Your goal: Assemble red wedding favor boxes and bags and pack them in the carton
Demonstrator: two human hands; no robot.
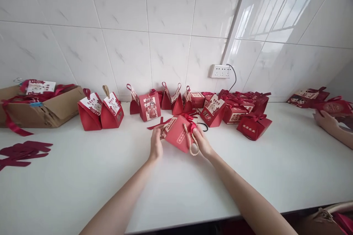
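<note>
A red gift box (176,134) with cream printing is held tilted between both hands over the white table (171,191). My left hand (156,143) grips its left side, fingers around the edge. At its right end my right hand (202,141) is closed on the box near a red ribbon; a twisted beige cord loop (194,146) hangs there. Part of each hand's fingers is hidden behind the box. Just behind it stand a red box with a printed figure (150,106) and a red box with a white tag (213,110).
A cardboard box (59,108) with red ribbons stands left, near flat dark-red pieces (23,152). Two red tagged boxes (111,112) stand beside it. Several red boxes (253,126) crowd the right. Another person's hand (327,123) touches a red box at far right. A power strip (220,71) is on the wall.
</note>
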